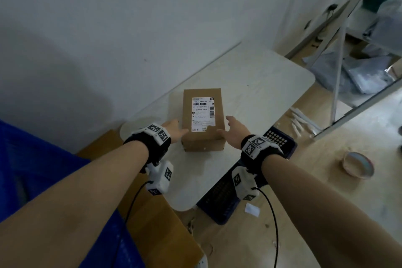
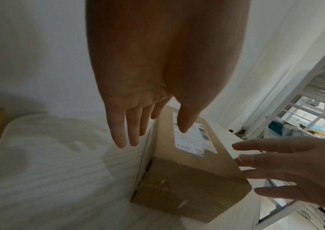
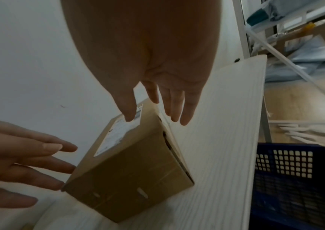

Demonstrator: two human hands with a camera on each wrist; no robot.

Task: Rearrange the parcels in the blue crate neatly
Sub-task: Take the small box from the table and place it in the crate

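A plain white wall [image 1: 108, 17] stands behind the white surface [image 1: 261, 85]. The floor [image 1: 326, 213] is light wood. At the right stands a white metal shelf rack [image 1: 348, 35], with daylight behind it.

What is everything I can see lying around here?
Cardboard box: one, brown, white shipping label on top, on the table near the wall.
Table: one, white, against the wall.
Crate: one, dark blue, on the floor at the table's right edge; its inside cannot be seen.
Flat cardboard: one, brown, low on the left beside the table.
Bowl: one, pale, on the floor at right.
White strips: several, on the floor beyond the crate.
Paper scrap: one, white, on the floor.
Shelf frame: one, white, far right.
Left hand: open, at the box's left side.
Right hand: open, at the box's right side.
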